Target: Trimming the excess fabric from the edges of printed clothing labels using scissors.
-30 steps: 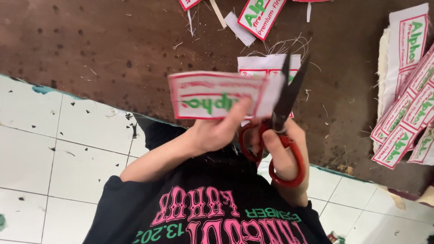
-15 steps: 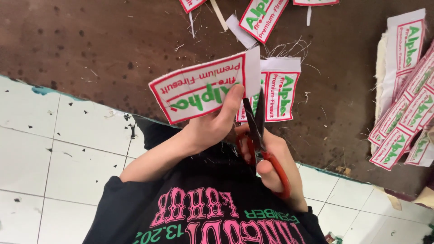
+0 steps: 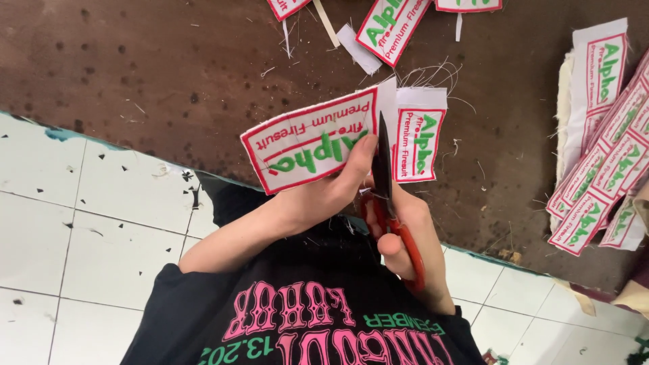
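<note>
Red-handled scissors [image 3: 389, 196] at patch [image 3: 312, 140] edge

Dark brown worktop [image 3: 155, 74], speckled, thread-littered. Stack of white embroidered patches [image 3: 602, 155] at right edge, red-bordered, green-lettered. Loose patches [image 3: 391, 27] along top edge, white fabric offcuts [image 3: 358, 49] among them. White tiled floor [image 3: 81, 236] below, dotted with dark scraps. Black printed shirt [image 3: 304, 318] at bottom.

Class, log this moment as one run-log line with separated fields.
left hand: holds white embroidered fabric label strip | right hand: grips red-handled scissors, blades at strip's cut line | brown worktable: stacked labels at right
</note>
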